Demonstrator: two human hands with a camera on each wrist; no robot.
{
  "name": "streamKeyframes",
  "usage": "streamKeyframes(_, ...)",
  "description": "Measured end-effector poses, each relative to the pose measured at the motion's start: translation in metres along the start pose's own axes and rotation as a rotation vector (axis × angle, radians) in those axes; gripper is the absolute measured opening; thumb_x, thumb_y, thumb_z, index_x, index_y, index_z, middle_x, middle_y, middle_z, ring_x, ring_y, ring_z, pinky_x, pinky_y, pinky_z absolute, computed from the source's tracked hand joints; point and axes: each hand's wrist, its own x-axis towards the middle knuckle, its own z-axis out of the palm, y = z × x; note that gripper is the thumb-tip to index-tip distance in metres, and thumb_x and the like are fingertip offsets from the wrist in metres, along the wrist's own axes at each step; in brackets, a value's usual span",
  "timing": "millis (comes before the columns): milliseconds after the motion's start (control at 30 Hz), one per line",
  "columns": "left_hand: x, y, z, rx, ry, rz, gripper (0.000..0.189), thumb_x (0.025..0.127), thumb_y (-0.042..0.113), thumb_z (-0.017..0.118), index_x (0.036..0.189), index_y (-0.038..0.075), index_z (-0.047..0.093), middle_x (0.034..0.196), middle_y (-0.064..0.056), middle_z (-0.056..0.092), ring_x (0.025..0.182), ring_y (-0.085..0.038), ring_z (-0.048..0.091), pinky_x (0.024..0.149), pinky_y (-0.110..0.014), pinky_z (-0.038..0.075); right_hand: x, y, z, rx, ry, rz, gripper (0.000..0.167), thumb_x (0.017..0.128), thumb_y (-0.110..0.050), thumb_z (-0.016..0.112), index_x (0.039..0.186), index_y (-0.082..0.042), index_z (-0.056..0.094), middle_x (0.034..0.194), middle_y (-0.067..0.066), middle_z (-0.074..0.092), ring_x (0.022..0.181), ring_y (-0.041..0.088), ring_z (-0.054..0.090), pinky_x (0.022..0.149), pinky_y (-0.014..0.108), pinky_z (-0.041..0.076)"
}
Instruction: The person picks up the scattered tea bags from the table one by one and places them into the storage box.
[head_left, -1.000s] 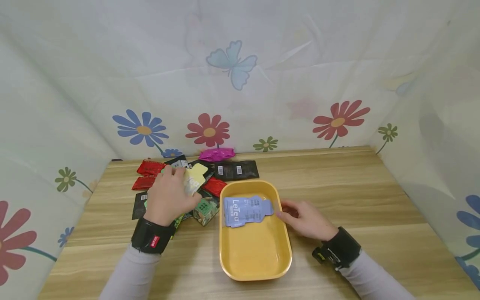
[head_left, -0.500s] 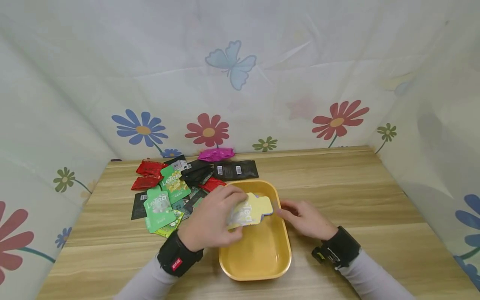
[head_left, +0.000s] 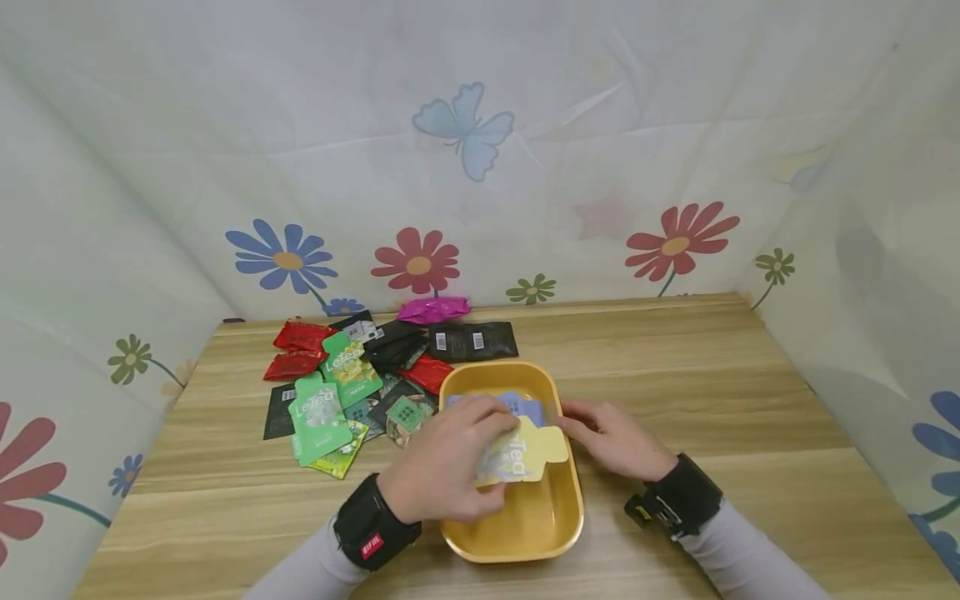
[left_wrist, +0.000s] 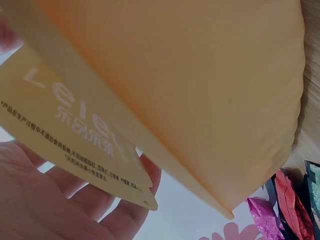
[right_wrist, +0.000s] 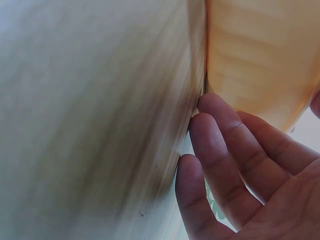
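Note:
My left hand (head_left: 450, 467) pinches a yellow, bottle-shaped LeTea tea sachet (head_left: 536, 454) over the inside of a yellow plastic tray (head_left: 510, 542). In the left wrist view the back of this sachet (left_wrist: 75, 125) shows white lettering, with fingers underneath and the tray wall (left_wrist: 215, 90) close by. Partly covered by the sachet and hand, a blue tea sachet (head_left: 528, 407) lies in the far part of the tray. At the tray's right side, my right hand (head_left: 618, 442) holds the rim, its thumb at the edge and fingers (right_wrist: 210, 135) along the outer wall.
Left of the tray lies a pile of sachets: green LeTea ones (head_left: 318, 421), red packets (head_left: 300, 336), and black ones (head_left: 472, 340). A magenta packet (head_left: 433, 309) sits by the back curtain. Wooden tabletop (head_left: 675, 358) extends to the right.
My left hand has carried the yellow sachet from the pile rightwards to the tray, then slightly nearer to me, uncovering part of the blue sachet. My right hand stays at the rim.

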Motion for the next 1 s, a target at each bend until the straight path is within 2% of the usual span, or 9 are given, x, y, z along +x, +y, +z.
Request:
streamKeyframes(100,-0.001,0.000,-0.001,0.004,-0.018,0.001,0.079,0.070,0.047,0.083,0.139,0.016,0.062,0.139,0.001,0.060,0.128,-0.017,0.056,0.109,-0.039,0.050,0.000,0.001,0.000,-0.002,0.005,-0.016,0.036,0.107,-0.035,0.055,0.132,-0.014,0.071,0.124,-0.002,0.075,0.108,0.011,0.068,0.095,0.035,0.056)
streamKeyframes(233,-0.002,-0.001,-0.005,-0.006,-0.050,-0.055,0.107,0.074,0.070,0.077,0.160,0.019,0.038,0.161,-0.007,0.043,0.147,-0.025,0.043,0.120,-0.052,0.039,0.000,0.003,0.001,-0.016,0.018,-0.032,0.036,0.107,-0.036,0.055,0.132,-0.014,0.071,0.123,-0.003,0.075,0.110,0.012,0.069,0.096,0.036,0.056)
streamKeyframes(333,-0.004,-0.005,-0.011,-0.010,-0.057,-0.174,0.119,0.075,0.080,0.071,0.165,0.019,0.024,0.170,-0.010,0.027,0.154,-0.032,0.033,0.123,-0.060,0.030,0.001,0.003,0.001,-0.011,0.017,-0.024,0.038,0.107,-0.036,0.055,0.134,-0.014,0.070,0.126,-0.001,0.074,0.115,0.015,0.069,0.099,0.040,0.055)
streamKeyframes(533,-0.008,-0.024,-0.022,0.069,-0.044,-0.431,0.119,0.079,0.086,0.060,0.166,0.014,0.022,0.173,-0.015,0.020,0.157,-0.041,0.026,0.124,-0.065,0.023,0.001,0.001,0.000,-0.006,0.013,-0.015,0.040,0.107,-0.036,0.055,0.135,-0.011,0.069,0.129,0.003,0.074,0.118,0.019,0.069,0.100,0.043,0.055)
streamKeyframes(667,-0.018,-0.044,-0.023,0.137,-0.044,-0.549,0.116,0.082,0.086,0.055,0.165,0.010,0.025,0.171,-0.022,0.022,0.155,-0.048,0.026,0.122,-0.071,0.023,-0.001,0.001,0.000,-0.020,0.021,-0.015,0.039,0.106,-0.033,0.057,0.134,-0.008,0.069,0.128,0.006,0.074,0.116,0.020,0.070,0.099,0.044,0.056)
streamKeyframes(767,-0.031,-0.063,-0.023,0.192,-0.030,-0.622,0.114,0.084,0.084,0.055,0.163,0.007,0.030,0.167,-0.026,0.027,0.151,-0.052,0.032,0.118,-0.074,0.026,-0.002,0.001,0.001,-0.027,0.023,-0.006,0.039,0.106,-0.032,0.057,0.134,-0.008,0.069,0.127,0.006,0.074,0.115,0.020,0.070,0.098,0.045,0.056)
streamKeyframes(867,-0.045,-0.081,-0.026,0.233,-0.020,-0.701,0.111,0.086,0.080,0.057,0.159,0.001,0.034,0.159,-0.032,0.035,0.143,-0.055,0.041,0.112,-0.074,0.036,-0.001,0.000,0.002,-0.019,0.020,0.011,0.040,0.106,-0.034,0.057,0.135,-0.009,0.069,0.128,0.005,0.074,0.115,0.019,0.070,0.099,0.044,0.056)
streamKeyframes(1000,-0.066,-0.104,-0.032,0.293,-0.022,-0.820,0.109,0.088,0.077,0.056,0.154,-0.007,0.034,0.141,-0.041,0.045,0.127,-0.060,0.050,0.093,-0.073,0.051,0.000,0.000,0.003,-0.015,0.011,0.015,0.040,0.106,-0.035,0.057,0.135,-0.010,0.069,0.128,0.004,0.074,0.115,0.019,0.070,0.099,0.043,0.056)
